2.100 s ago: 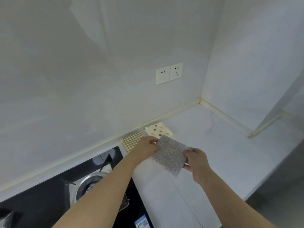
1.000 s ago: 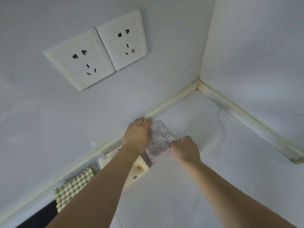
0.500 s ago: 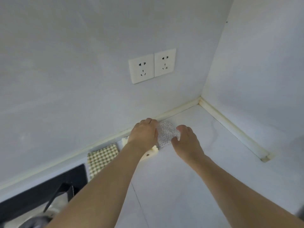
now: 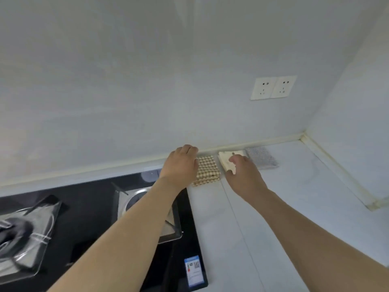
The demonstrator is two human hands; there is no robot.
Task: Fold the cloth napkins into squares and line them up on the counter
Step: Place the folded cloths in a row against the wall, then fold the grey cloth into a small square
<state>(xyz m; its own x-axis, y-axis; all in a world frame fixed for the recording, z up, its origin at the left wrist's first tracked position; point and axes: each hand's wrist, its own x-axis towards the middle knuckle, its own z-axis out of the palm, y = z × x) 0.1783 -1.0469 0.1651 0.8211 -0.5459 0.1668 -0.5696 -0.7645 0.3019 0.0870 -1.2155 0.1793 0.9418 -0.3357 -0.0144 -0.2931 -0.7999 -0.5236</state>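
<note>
At the far left, a black glass gas hob [image 4: 88, 220] with steel burner rings sits set into the pale marble-look worktop [image 4: 294, 207]; two burners show. Just right of it, against the back wall, three folded cloth napkins lie in a row. The left hand [image 4: 182, 163] is spread, fingers relaxed, over the left edge of the beige-and-white checked square napkin [image 4: 208, 170], apparently resting on or nudging it; whether it really presses is hard to tell from this angle. Next comes the cream napkin with dark spots [image 4: 228, 161], separated from the checked one by a narrow gap. The right hand [image 4: 244, 173] hovers over its near corner with fingers loosely curled and seems to grasp nothing, though the fingertips are partly hidden. Last in the row is the grey speckled square napkin [image 4: 262, 158], touching or nearly touching the cream one.

These are light, soft, floppy pieces of cloth: a fold will spring open if dragged by one corner, and the smooth worktop will let them slide easily. They are best shifted with flat fingers on top, or lifted by pinching two opposite edges through all layers.

On the wall above sit two white sockets [image 4: 273, 87] side by side.
</note>
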